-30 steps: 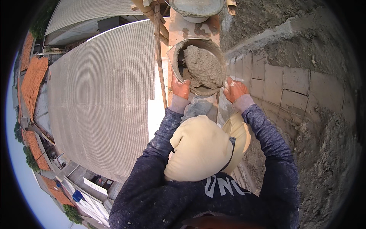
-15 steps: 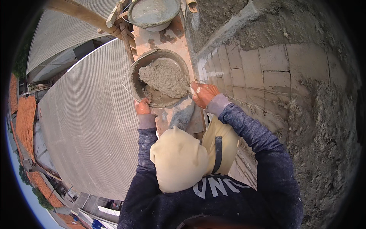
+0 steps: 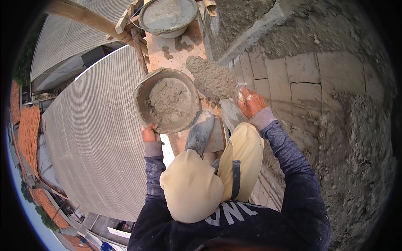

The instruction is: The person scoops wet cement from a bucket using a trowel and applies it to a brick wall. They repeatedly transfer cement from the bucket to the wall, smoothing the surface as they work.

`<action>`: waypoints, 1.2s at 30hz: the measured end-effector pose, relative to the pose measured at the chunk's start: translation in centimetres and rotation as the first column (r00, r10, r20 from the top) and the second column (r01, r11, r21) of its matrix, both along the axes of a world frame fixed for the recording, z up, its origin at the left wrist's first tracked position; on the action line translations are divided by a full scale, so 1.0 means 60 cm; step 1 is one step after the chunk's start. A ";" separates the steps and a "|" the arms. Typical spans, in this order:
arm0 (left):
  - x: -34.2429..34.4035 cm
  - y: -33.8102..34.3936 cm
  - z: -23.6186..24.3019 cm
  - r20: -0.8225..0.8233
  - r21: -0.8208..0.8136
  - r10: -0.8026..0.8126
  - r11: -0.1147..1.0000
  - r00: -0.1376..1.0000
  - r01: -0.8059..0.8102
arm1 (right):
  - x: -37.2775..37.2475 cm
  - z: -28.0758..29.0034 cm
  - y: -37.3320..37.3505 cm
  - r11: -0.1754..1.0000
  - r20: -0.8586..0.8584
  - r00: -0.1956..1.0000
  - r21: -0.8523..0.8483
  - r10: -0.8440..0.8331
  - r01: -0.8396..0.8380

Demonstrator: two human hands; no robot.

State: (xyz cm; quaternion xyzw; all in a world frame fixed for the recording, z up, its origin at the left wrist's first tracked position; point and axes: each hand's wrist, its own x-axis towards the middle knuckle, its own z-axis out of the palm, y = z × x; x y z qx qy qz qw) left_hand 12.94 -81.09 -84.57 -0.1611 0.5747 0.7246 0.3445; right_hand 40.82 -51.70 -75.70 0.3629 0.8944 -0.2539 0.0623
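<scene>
Large pale letters point(image 3: 231, 212) cross the dark shirt point(image 3: 180, 234).

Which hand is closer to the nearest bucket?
Left. The left hand holds the near-left rim of the bucket; the right hand is apart from it, rightward, at the right end of a mortar heap.

Mortar heap point(image 3: 212, 77) out of bucket point(image 3: 142, 94): earlier piled inside, now past right rim, over plank point(image 3: 155, 56), toward wall point(image 3: 303, 69). Right hand point(image 3: 252, 103) swung outward with it, from beside rim to well apart; tool beneath heap hidden. Lower, smoother mortar layer point(image 3: 167, 104) now exposed in bucket. Bucket pulled closer to body, gap to second bucket point(image 3: 173, 32) wider. Left hand point(image 3: 149, 134) shifted along with rim, closer in. Dark spots point(image 3: 214, 103) on plank uncovered. Right knee point(image 3: 247, 138) more in view.
</scene>
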 end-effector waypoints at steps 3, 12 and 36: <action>-0.003 -0.001 0.001 0.049 -0.067 0.021 0.998 0.999 -0.018 | 0.020 -0.033 0.024 0.994 -0.024 0.999 0.100 -0.045 0.047; 0.003 0.013 0.019 -0.094 -0.046 -0.087 0.995 0.992 0.083 | 0.019 -0.055 -0.016 0.994 -0.202 0.979 -0.105 -0.006 -0.015; 0.042 0.064 0.017 -0.472 -0.428 -0.358 0.892 0.806 0.145 | 0.126 0.108 0.020 0.935 0.107 0.986 0.319 0.126 -0.154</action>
